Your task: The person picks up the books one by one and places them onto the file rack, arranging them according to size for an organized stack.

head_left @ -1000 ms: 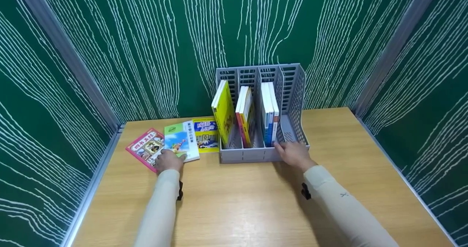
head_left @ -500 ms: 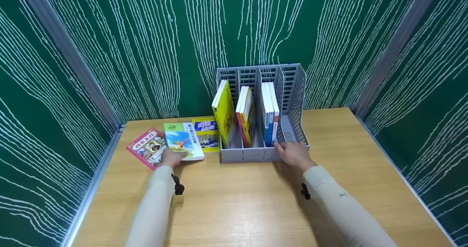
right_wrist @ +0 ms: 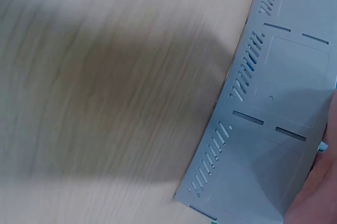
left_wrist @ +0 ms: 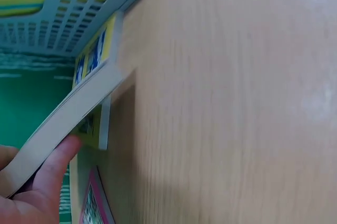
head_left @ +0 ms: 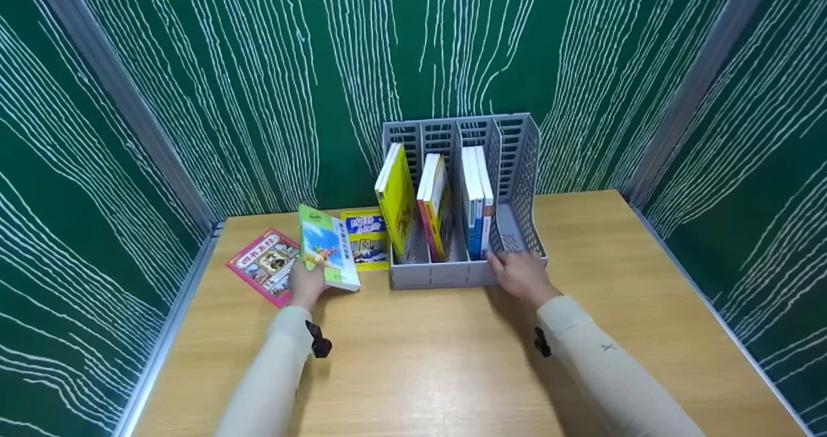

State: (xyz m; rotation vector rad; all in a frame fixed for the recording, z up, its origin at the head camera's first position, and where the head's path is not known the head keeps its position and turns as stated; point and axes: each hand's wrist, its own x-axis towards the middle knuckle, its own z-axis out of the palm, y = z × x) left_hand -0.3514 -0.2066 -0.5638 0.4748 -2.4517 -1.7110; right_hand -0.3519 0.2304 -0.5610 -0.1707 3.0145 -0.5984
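My left hand (head_left: 306,285) grips a paperback book (head_left: 326,246) with a green and blue cover by its left edge. The book is tilted up off the table; in the left wrist view its white page edge (left_wrist: 68,111) shows between thumb and fingers. Beneath and beside it lie a pink-bordered book (head_left: 265,262) and a yellow and blue book (head_left: 366,240). My right hand (head_left: 522,274) holds the front lip of a grey file rack (head_left: 446,274), at its right end. Some of the right fingers are hidden behind the lip.
The rack's left three compartments hold upright books: a yellow-green one (head_left: 397,204), a red and yellow group (head_left: 434,207), and white-blue ones (head_left: 477,204). The rightmost compartment shows its bare floor (head_left: 512,227). Green walls with white lines stand around the wooden table (head_left: 413,359).
My left hand has slid the green and blue book slightly right across the pile, then raised its left side so that it tilts. The right hand stays on the rack.
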